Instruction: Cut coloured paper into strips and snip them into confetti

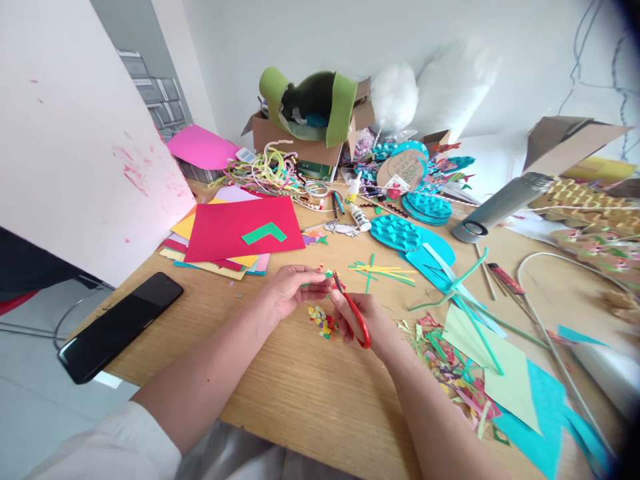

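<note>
Over the middle of the table, my right hand [367,317] is closed around red-handled scissors [359,320], whose blades point up and away from me. My left hand [300,290] is pinched just left of the blades, with a small green paper piece [329,274] at its fingertips. The piece's exact shape is too small to make out. Beneath and between the hands lies a pile of tiny colored paper bits [323,321], mostly yellow, white and red. More red bits show behind my fingertips, partly hidden by them.
A red sheet [240,230] with a green strip [264,233] tops stacked paper at left, near a black phone [125,323]. Yellow and green strips [383,269] lie ahead. Paper scraps [455,373], light green paper [500,367] and a utility knife [506,278] are at right. Glue bottles [360,218] stand behind.
</note>
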`<state>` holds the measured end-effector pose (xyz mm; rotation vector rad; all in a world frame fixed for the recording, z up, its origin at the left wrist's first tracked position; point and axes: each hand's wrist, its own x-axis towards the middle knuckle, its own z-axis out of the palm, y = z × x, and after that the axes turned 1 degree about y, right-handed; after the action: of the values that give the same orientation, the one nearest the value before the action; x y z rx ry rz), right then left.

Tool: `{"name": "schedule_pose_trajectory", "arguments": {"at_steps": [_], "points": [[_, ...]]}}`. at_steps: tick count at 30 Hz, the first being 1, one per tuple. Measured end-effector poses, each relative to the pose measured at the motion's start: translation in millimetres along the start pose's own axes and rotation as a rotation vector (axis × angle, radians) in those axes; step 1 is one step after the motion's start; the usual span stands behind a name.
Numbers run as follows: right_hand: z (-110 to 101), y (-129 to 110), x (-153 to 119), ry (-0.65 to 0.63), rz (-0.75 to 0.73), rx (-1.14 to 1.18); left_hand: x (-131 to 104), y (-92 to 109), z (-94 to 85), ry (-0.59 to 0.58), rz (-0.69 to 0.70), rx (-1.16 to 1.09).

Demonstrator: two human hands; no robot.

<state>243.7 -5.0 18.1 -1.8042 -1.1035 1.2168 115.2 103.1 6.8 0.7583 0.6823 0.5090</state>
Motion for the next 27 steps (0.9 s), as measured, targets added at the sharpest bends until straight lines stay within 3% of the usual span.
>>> {"name": "schedule_pose_trajectory", "arguments": {"at_steps": [8,17,27], "points": [[8,3,0,0.008,-0.077,0.022,-9,-17,20.7,0.12,0.092,-0.198],[11,3,1,0.05,-0.055,-0.001,-11,-23,23.4,0.173,0.128,-0.279],[11,2,1,0.056,-0.076,-0.076,-15,-26,27.2,0.161,0.11,-0.221]]}}
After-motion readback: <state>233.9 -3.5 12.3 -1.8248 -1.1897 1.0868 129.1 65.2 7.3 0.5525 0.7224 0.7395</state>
